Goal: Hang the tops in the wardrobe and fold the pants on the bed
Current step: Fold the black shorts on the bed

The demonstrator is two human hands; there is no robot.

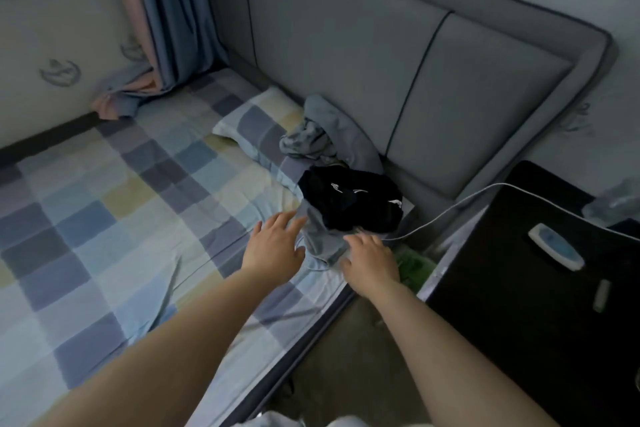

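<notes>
Reaching in with both arms, the person goes for the heap at the head of the bed (pixel 114 184). The right hand (pixel 372 258) lies on the near edge of the grey garment (pixel 323 239), fingers bent down into the cloth; whether they have actually pinched it I cannot tell. The left hand (pixel 275 246) comes in just left of that same cloth, fingers straight and spread, holding nothing, fingertips at its edge.

Directly beyond both hands the black garment (pixel 349 201) sits on top of the grey one, so any pull toward the body will likely drag it along or tip it off the mattress edge to the right. Further beyond, against the headboard (pixel 467 107), the blue-grey garment (pixel 341 130) drapes over the patterned bundle (pixel 304 142).

Watch the white cable (pixel 450 210): it runs in from the right and ends close beside the right fingers, apparently tucked near the cloth. Gathering fabric blindly could snag it and tug whatever it is plugged into on the black bedside table (pixel 502 288).

One more risk: crumpled like this, it is hard to tell top from pants, so a wrong sort is possible.
</notes>
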